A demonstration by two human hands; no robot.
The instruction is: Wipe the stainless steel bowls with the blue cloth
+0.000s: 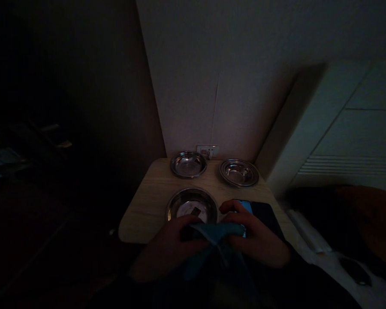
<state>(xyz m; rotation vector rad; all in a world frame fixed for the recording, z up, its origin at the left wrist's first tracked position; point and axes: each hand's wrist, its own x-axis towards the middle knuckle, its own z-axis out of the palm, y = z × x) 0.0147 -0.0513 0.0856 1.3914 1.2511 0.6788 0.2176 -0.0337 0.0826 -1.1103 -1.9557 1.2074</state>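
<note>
Both hands hold a teal cloth (217, 231) with a pale edge, bunched and hanging in folds toward me at the near side of the small table. My left hand (176, 244) is closed on its left part, the thumb and fingers pinching the fabric. My right hand (252, 236) grips the right part, with its index finger raised apart from the cloth. Just beyond them sits a round steel dish (193, 195) with a small dark flat piece (196, 211) inside. The cloth's lower part is lost in the dark.
Another steel dish (188, 165) stands at the table's back left, and nested steel dishes (239, 173) at the back right. A phone in an opened case (265, 214) lies beside my right hand. A wall socket (207, 150) is behind the wooden table (141, 214). The room is dim.
</note>
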